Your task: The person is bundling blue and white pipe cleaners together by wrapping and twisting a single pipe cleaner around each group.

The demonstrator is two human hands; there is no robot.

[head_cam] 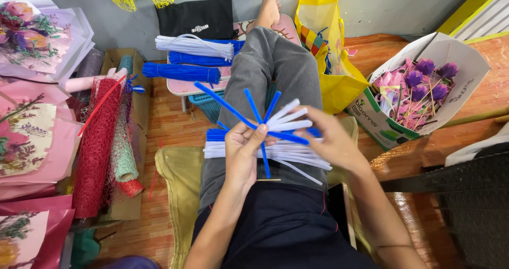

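Observation:
My left hand (242, 153) pinches a crossed fan of blue and white pipe cleaners (263, 121) at their middle, above my lap. Touching the same fan from the right is my right hand (330, 140), its fingers on the white and blue ends. A loose pile of blue and white pipe cleaners (290, 153) lies across my grey-trousered thigh just beneath both hands. Further out, tied bundles of white pipe cleaners (193, 46) and blue pipe cleaners (180, 72) rest on a small pink table (180, 87).
Rolls of red and teal mesh (101, 142) lie in a cardboard box at left, beside wrapped bouquets (29, 136). A yellow bag (328, 51) stands right of my leg. A white box of purple and pink handmade flowers (419, 89) sits on the wooden floor at right.

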